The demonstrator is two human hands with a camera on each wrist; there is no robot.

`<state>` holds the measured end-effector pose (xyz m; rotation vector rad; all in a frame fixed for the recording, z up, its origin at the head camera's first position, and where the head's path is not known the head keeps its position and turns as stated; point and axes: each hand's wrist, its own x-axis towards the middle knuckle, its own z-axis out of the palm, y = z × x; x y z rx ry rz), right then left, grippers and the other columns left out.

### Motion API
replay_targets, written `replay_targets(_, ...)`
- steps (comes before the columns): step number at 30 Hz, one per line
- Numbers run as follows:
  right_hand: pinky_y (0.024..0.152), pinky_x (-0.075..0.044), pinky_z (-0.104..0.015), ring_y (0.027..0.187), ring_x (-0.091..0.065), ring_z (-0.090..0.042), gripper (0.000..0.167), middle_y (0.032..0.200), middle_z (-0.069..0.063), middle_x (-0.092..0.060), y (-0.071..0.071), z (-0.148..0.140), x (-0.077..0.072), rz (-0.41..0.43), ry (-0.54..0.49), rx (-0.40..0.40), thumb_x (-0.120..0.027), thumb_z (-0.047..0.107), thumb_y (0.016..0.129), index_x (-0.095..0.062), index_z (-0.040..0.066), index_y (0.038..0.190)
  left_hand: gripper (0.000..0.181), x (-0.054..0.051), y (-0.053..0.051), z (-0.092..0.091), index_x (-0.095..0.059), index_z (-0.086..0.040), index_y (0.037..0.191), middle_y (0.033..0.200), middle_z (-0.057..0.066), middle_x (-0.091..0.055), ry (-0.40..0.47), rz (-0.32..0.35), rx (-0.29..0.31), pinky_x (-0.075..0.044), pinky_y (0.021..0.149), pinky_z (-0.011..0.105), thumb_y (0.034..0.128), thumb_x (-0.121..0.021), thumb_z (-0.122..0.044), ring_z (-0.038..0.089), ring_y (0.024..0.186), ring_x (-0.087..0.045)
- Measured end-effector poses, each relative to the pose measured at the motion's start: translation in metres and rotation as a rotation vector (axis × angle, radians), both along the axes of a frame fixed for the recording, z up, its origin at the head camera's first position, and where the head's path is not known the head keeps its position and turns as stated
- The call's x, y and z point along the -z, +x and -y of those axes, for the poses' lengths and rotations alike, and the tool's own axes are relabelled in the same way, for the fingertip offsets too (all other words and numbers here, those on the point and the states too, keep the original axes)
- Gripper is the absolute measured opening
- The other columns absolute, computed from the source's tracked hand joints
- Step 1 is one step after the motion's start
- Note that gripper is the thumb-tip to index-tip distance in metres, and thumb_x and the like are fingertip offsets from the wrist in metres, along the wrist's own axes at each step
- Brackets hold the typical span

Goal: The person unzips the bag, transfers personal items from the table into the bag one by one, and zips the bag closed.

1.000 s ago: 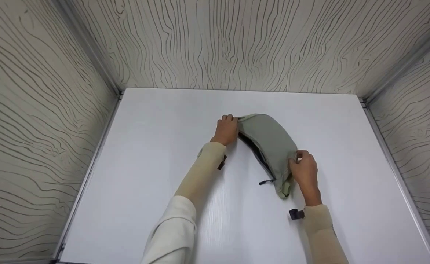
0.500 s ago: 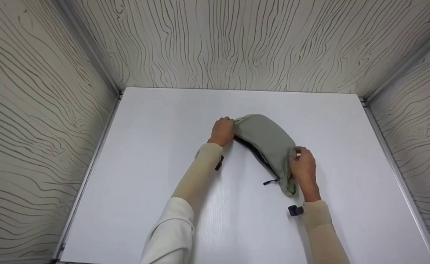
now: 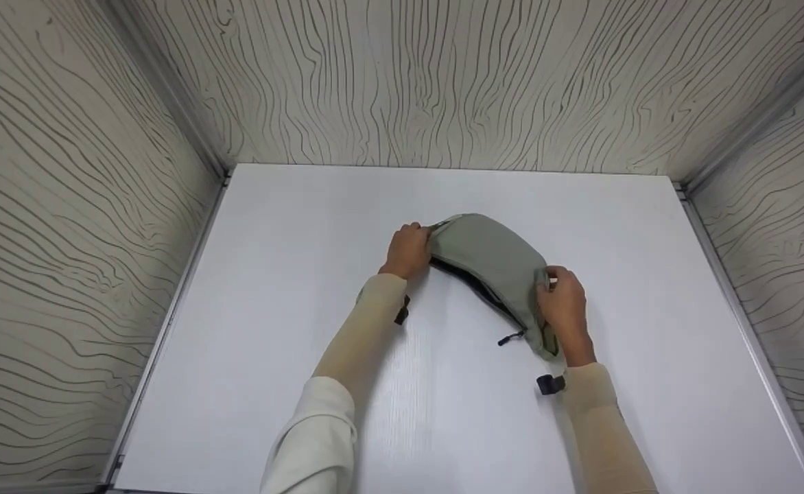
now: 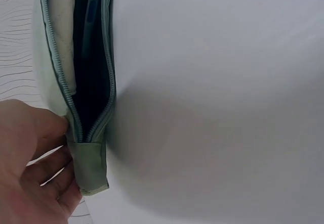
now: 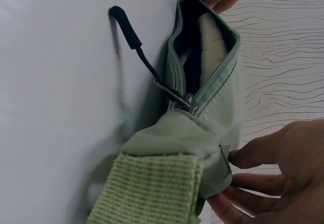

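Note:
A grey-green waist bag (image 3: pixel 491 250) lies curved on the white table, its zipped side unzipped toward me. My left hand (image 3: pixel 407 252) grips its upper left end, thumb against the fabric in the left wrist view. Over at the lower right end, my right hand (image 3: pixel 564 302) pinches the bag's outer edge. A black cord zipper pull (image 5: pixel 126 29) hangs at that end, near a ribbed green strap (image 5: pixel 152 188). Through the opening a cream quilted piece (image 4: pixel 62 37) shows inside, with a bluish item (image 4: pixel 91 19) beside it, too dark to identify.
The white tabletop (image 3: pixel 272 329) extends around the bag on all sides. Wood-grain patterned panels (image 3: pixel 402 82) rise at the back, left and right, with grey metal rails (image 3: pixel 169 89) at the corners.
The bag has shifted left and turned so it lies more sideways. My left hand has moved left and slightly nearer, my right hand slightly away from me, both keeping hold.

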<state>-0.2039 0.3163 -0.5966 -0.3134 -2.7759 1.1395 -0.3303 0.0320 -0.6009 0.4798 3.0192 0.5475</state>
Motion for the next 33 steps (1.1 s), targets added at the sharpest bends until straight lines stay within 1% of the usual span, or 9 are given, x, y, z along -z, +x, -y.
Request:
replay_targets(6,0.092,-0.054,-0.053,0.116,-0.064,-0.046,0.041,0.131,-0.034,-0.061,-0.005,0.001,-0.001,0.006,0.001,-0.02,-0.053,0.005,0.106,-0.055,-0.014,0.142,0.027,0.004,0.002,0.008,-0.073,-0.001,0.129,0.119,0.015,-0.073,0.094,0.008,-0.028,-0.056,0.101,0.042,0.1101,-0.056,-0.012,0.03,0.113,-0.069)
replay_targets(11,0.094,-0.054,-0.053,0.117,-0.063,-0.044,0.042,0.134,-0.032,-0.06,-0.01,0.004,0.0,0.015,-0.014,-0.042,-0.053,0.006,0.106,-0.055,-0.012,0.144,0.026,0.008,0.003,0.018,-0.072,0.001,0.126,0.118,0.016,-0.073,0.149,0.009,-0.046,-0.056,0.101,0.044,0.1095,-0.058,-0.013,0.032,0.113,-0.069)
replay_targets(15,0.093,-0.054,-0.051,0.117,-0.063,-0.043,0.041,0.133,-0.031,-0.061,-0.015,0.007,0.003,0.001,-0.026,-0.064,-0.054,0.006,0.106,-0.056,-0.01,0.144,0.026,0.008,0.006,0.027,-0.072,0.001,0.125,0.117,0.017,-0.073,0.194,0.015,-0.059,-0.055,0.101,0.045,0.1098,-0.057,-0.014,0.032,0.113,-0.068)
replay_targets(19,0.093,-0.055,-0.052,0.117,-0.064,-0.043,0.04,0.133,-0.03,-0.062,-0.021,0.011,0.004,-0.006,-0.031,-0.08,-0.055,0.006,0.106,-0.056,-0.009,0.143,0.026,0.006,0.009,0.035,-0.072,0.002,0.125,0.118,0.018,-0.073,0.248,0.034,-0.081,-0.055,0.102,0.045,0.1092,-0.058,-0.012,0.033,0.114,-0.068)
replay_targets(22,0.096,-0.055,-0.053,0.119,-0.063,-0.043,0.042,0.136,-0.03,-0.061,-0.025,0.015,0.005,0.011,-0.042,-0.089,-0.055,0.006,0.106,-0.055,-0.009,0.145,0.027,0.007,0.01,0.041,-0.072,0.003,0.126,0.119,0.019,-0.072,0.28,0.053,-0.097,-0.055,0.103,0.045,0.1091,-0.057,-0.011,0.033,0.115,-0.068)
replay_targets(25,0.099,-0.054,-0.055,0.122,-0.062,-0.043,0.043,0.14,-0.03,-0.06,-0.029,0.018,0.005,0.025,-0.049,-0.104,-0.054,0.006,0.106,-0.054,-0.008,0.147,0.027,0.009,0.01,0.048,-0.071,0.003,0.127,0.119,0.018,-0.072,0.314,0.08,-0.122,-0.055,0.103,0.045,0.109,-0.057,-0.011,0.032,0.116,-0.067)
replay_targets(29,0.103,-0.053,-0.056,0.123,-0.062,-0.044,0.042,0.142,-0.03,-0.059,-0.035,0.022,0.007,0.0,-0.053,-0.127,-0.053,0.006,0.107,-0.055,-0.009,0.146,0.027,0.014,0.012,0.056,-0.071,0.002,0.126,0.119,0.016,-0.071,0.364,0.107,-0.157,-0.054,0.103,0.043,0.1073,-0.057,-0.01,0.03,0.115,-0.067)
replay_targets(33,0.102,-0.053,-0.057,0.122,-0.063,-0.044,0.041,0.14,-0.031,-0.06,-0.042,0.025,0.009,-0.02,-0.058,-0.146,-0.054,0.006,0.107,-0.056,-0.009,0.145,0.026,0.017,0.014,0.064,-0.072,0.002,0.125,0.119,0.016,-0.071,0.425,0.121,-0.179,-0.054,0.103,0.042,0.1056,-0.057,-0.008,0.03,0.115,-0.067)
